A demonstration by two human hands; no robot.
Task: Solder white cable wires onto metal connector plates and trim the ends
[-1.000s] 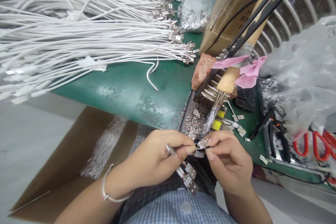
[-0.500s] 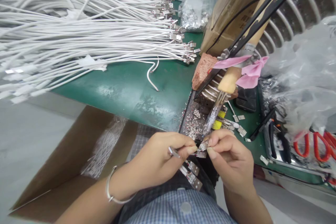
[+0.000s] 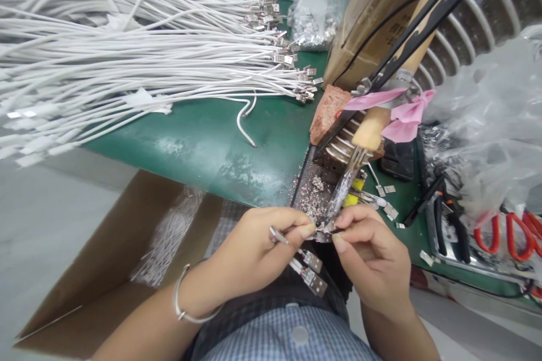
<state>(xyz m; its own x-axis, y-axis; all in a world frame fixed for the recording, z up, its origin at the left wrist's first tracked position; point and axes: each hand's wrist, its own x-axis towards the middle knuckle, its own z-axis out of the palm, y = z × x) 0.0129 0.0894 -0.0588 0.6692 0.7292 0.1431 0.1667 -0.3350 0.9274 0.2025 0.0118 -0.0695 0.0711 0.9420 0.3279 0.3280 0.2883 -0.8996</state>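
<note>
My left hand (image 3: 266, 248) is closed in a pinch on thin white USB cables, with several metal USB plugs (image 3: 314, 282) sticking out below the fingers. Opposite it, my right hand (image 3: 372, 254) pinches a small metal USB connector (image 3: 326, 230) between thumb and fingers. Fine wires meet the connector between the two hands, too small to tell whether they are joined. Just above, the metal tip of a soldering iron (image 3: 344, 183) with a tan handle points down at the connector. A black tray (image 3: 311, 183) with solder crumbs lies beside the tip.
Bundled white cables (image 3: 169, 62) cover the upper left of the green table (image 3: 203, 146). A brick (image 3: 328, 115) and an open carton (image 3: 359, 34) stand behind the iron. Red-handled pliers (image 3: 510, 240) lie at right. Below the table edge sits a cardboard box (image 3: 97, 259).
The connector and both fingertips have shifted slightly up, closer to the iron's tip. The plugs hanging from my left hand have swung up a little.
</note>
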